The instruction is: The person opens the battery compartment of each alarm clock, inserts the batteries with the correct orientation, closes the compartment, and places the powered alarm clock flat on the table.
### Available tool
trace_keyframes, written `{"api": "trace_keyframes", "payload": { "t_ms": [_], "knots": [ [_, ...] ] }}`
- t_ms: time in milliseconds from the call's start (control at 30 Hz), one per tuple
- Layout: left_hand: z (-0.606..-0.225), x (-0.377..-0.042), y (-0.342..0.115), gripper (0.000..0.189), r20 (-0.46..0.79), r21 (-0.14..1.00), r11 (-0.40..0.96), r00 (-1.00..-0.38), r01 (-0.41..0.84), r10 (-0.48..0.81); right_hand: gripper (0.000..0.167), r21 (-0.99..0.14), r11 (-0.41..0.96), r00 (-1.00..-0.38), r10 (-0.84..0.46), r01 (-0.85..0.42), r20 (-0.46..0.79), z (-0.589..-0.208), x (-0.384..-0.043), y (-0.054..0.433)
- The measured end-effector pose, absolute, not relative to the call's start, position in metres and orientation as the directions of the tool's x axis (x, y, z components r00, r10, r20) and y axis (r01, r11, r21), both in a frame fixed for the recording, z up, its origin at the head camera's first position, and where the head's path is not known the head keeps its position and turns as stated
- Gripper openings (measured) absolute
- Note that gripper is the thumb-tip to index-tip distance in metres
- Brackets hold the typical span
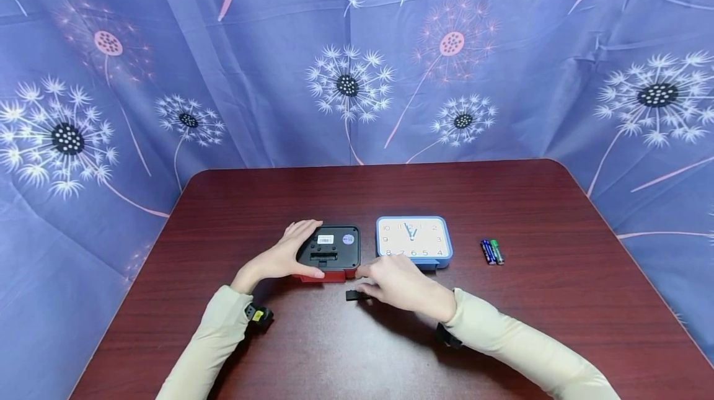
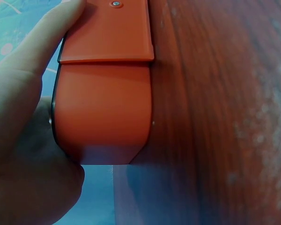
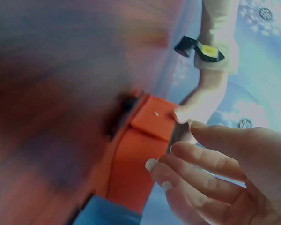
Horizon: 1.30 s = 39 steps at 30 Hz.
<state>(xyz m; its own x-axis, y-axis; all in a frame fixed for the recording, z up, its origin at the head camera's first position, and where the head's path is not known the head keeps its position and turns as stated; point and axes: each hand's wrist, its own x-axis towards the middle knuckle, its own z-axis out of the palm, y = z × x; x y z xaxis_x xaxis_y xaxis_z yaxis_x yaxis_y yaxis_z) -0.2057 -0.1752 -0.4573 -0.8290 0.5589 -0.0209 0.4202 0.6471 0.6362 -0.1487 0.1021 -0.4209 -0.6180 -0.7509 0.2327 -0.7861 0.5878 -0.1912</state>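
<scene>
Left hand (image 1: 281, 257) holds red clock (image 1: 341, 251) back-up on worktop (image 1: 346, 350)

The clock's battery compartment (image 1: 323, 257) faces up; its inside is too dark to read. The clock is red-sided, black-backed, with a white label (image 1: 326, 239) and round purple sticker (image 1: 348, 239). The left grip is clamped round its 9 o'clock end, thumb at 6. The right hand's (image 1: 398, 282) grip is apart, fingers loosely bent. From the clock, a black piece (image 1: 352, 295) lies at 5 o'clock, a blue clock (image 1: 413, 240) and batteries (image 1: 488, 252) at 3.

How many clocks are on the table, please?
2. The red clock lies face down, held by the left hand; the blue clock lies face up, to its right.
</scene>
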Motion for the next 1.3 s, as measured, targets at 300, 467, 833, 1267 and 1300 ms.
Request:
{"api": "trace_keyframes", "payload": {
  "t_ms": [300, 467, 833, 1267, 1300],
  "knots": [
    [-0.457, -0.206, -0.176, 0.106, -0.021, 0.636, 0.646, -0.828, 0.422, 0.561, 0.011, -0.252, 0.651, -0.698, -0.654, -0.716, 0.291, -0.407, -0.162, 0.126],
    [-0.457, -0.206, -0.175, 0.105, -0.023, 0.638, 0.646, -0.828, 0.42, 0.561, 0.015, -0.288, 0.702, -0.757, -0.575, -0.652, 0.312, -0.398, -0.173, 0.144],
    [-0.457, -0.205, -0.175, 0.105, -0.029, 0.64, 0.649, -0.831, 0.411, 0.555, 0.01, -0.403, 0.776, -0.872, -0.396, -0.485, 0.287, -0.39, -0.188, 0.182],
    [-0.457, -0.206, -0.176, 0.105, -0.023, 0.633, 0.652, -0.832, 0.417, 0.554, 0.015, -0.363, 0.886, -0.952, -0.224, -0.287, 0.206, -0.391, -0.205, 0.216],
    [-0.457, -0.205, -0.176, 0.105, -0.024, 0.632, 0.653, -0.832, 0.417, 0.555, 0.015, -0.359, 0.892, -0.957, -0.218, -0.274, 0.19, -0.391, -0.207, 0.219]
  ]
}}
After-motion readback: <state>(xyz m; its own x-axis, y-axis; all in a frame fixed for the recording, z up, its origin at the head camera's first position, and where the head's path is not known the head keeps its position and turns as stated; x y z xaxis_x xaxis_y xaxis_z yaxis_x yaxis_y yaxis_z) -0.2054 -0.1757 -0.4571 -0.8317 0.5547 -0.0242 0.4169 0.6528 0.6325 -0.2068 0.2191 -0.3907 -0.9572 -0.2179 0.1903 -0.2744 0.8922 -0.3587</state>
